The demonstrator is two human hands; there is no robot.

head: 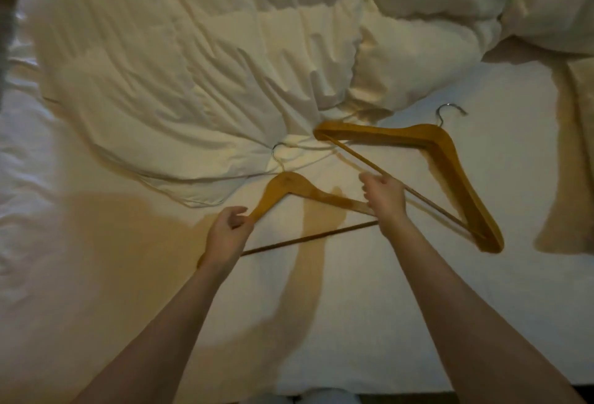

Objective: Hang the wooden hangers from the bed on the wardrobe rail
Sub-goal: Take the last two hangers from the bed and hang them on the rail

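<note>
Two wooden hangers with metal hooks are on the white bed (353, 323). The nearer hanger (289, 186) points its hook toward the duvet; my left hand (226, 233) is closed around its left arm, just above the sheet. The farther hanger (446, 159) lies to the right, looking like a stack of two, its hook pointing up and right. My right hand (384, 198) pinches that hanger's thin crossbar near its middle and also covers the right end of the nearer hanger. No wardrobe rail is in view.
A rumpled white duvet (180, 82) fills the upper left of the bed, and pillows (466, 1) lie at the upper right. The bed's near edge runs along the bottom of the view, with dark floor below it.
</note>
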